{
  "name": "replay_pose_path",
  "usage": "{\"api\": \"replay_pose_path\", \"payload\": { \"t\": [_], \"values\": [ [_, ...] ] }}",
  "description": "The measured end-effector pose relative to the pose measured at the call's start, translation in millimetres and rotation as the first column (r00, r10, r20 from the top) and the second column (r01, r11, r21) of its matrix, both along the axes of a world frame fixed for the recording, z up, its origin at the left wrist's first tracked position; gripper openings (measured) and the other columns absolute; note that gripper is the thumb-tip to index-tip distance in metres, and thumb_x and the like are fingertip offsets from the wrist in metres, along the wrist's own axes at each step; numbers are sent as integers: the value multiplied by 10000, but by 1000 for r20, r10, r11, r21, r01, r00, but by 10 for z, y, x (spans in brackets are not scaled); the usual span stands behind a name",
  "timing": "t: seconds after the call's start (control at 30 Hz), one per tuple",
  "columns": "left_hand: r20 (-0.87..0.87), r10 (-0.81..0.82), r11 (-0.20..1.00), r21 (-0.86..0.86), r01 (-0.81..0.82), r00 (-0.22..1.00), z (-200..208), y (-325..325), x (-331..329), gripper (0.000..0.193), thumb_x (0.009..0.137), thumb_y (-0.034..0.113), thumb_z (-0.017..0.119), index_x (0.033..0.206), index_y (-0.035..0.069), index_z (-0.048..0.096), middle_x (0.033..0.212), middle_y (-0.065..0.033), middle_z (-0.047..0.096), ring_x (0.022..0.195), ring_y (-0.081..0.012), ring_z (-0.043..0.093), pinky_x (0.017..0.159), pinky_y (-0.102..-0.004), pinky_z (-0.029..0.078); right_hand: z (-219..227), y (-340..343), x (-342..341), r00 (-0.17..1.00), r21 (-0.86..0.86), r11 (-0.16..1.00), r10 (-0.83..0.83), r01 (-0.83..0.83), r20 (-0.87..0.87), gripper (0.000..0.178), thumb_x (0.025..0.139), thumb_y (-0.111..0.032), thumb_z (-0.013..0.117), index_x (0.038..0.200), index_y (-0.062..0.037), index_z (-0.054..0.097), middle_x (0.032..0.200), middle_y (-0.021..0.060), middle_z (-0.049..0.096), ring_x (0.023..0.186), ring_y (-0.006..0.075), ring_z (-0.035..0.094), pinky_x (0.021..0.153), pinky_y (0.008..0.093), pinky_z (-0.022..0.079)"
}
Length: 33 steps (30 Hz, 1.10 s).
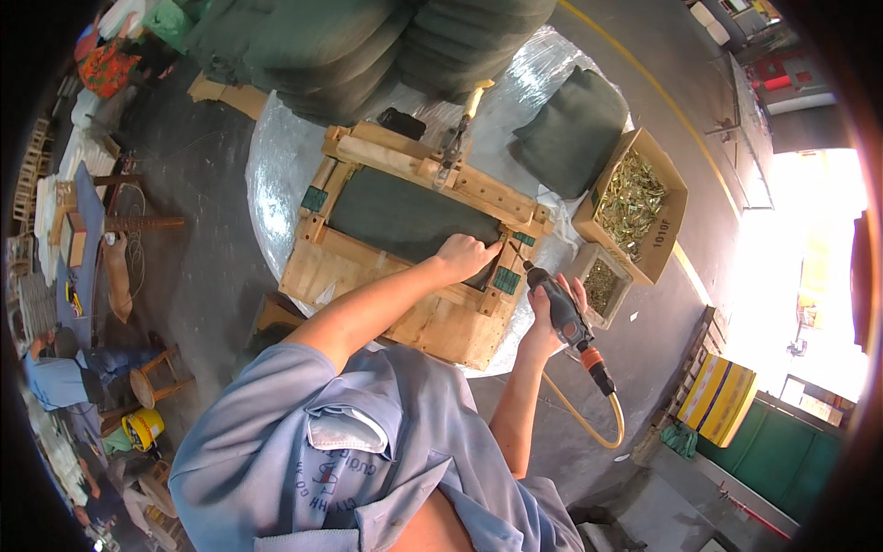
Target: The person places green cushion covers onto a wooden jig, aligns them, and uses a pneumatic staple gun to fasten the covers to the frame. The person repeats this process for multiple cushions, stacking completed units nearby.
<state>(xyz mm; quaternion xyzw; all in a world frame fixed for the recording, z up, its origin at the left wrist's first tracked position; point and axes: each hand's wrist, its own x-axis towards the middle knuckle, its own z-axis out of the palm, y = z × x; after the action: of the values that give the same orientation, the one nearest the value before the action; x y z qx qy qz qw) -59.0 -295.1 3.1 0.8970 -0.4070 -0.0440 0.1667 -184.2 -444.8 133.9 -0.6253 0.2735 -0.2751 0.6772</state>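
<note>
My right hand [543, 322] grips a dark power screwdriver [568, 320] with an orange collar and a yellow hose [598, 442] trailing from its rear. Its thin bit points at the right end of a wooden jig [395, 317]. Close to the bit's tip, my left hand [464, 258] is closed with the index finger pressed at the jig's inner right edge; anything under the fingertips is hidden. A dark green flat panel [405, 213] lies inside the jig, partly covered by my left hand and forearm. A toggle clamp [451, 155] with a yellow handle stands at the jig's far side.
Beneath the jig is a plastic-wrapped round surface [269, 198]. Stacked dark green cushions [313, 55] rise at the back, with a loose green pad [575, 124] beside them. Right stand a cardboard box [670, 221] of brass-coloured hardware and a smaller box [618, 308] of small parts.
</note>
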Motion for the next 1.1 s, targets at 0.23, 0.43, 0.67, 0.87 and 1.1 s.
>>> {"api": "replay_pose_path", "payload": {
  "t": [0.23, 0.43, 0.67, 0.87, 1.1],
  "values": [
    [11, -22, 999, 49, 21, 1000, 57, -50, 5, 499, 939, 139, 619, 1433, 74, 656, 757, -78, 770, 671, -250, 777, 578, -389, 617, -141, 9, 119, 997, -124, 989, 76, -78, -19, 671, 876, 35, 836, 1459, -32, 509, 1390, 190, 636, 1226, 265, 671, 1059, 385, 563],
    [-5, -28, 994, 103, 28, 1000, 78, -114, 11, 530, 938, 155, 629, 1461, 72, 632, 759, -63, 770, 660, -231, 773, 567, -385, 611, -102, 79, 265, 991, -209, 969, 126, -133, -48, 676, 873, 43, 834, 1461, -33, 508, 1344, 177, 651, 1184, 251, 686, 1037, 368, 568],
    [10, -47, 996, 81, 46, 999, -30, -109, -18, 542, 942, 158, 624, 1476, 68, 620, 720, -48, 749, 622, -231, 755, 539, -390, 594, -55, 92, 576, 994, -347, 932, 108, -107, -16, 641, 825, 42, 839, 1392, -19, 545, 1284, 157, 651, 1151, 251, 687, 1023, 387, 571],
    [-2, -12, 1000, -15, 12, 1000, -41, -23, -29, 480, 949, 170, 611, 1427, 125, 611, 680, -63, 726, 614, -285, 749, 548, -433, 602, 84, 5, 916, 974, -353, 911, 168, -212, -150, 473, 819, 9, 835, 1227, -28, 599, 1103, 89, 674, 986, 176, 689, 941, 339, 560],
    [-895, -18, 438, -408, -801, 446, 50, 148, -89, 193, 1118, 248, 557, 1233, 100, 600, 847, -136, 759, 753, -298, 760, 601, -493, 559, -41, -173, 658, 973, -279, 932, 225, -231, -53, 589, 809, 12, 855, 1339, -19, 602, 1190, 102, 673, 1129, 187, 670, 1026, 344, 526]
  ]
}}
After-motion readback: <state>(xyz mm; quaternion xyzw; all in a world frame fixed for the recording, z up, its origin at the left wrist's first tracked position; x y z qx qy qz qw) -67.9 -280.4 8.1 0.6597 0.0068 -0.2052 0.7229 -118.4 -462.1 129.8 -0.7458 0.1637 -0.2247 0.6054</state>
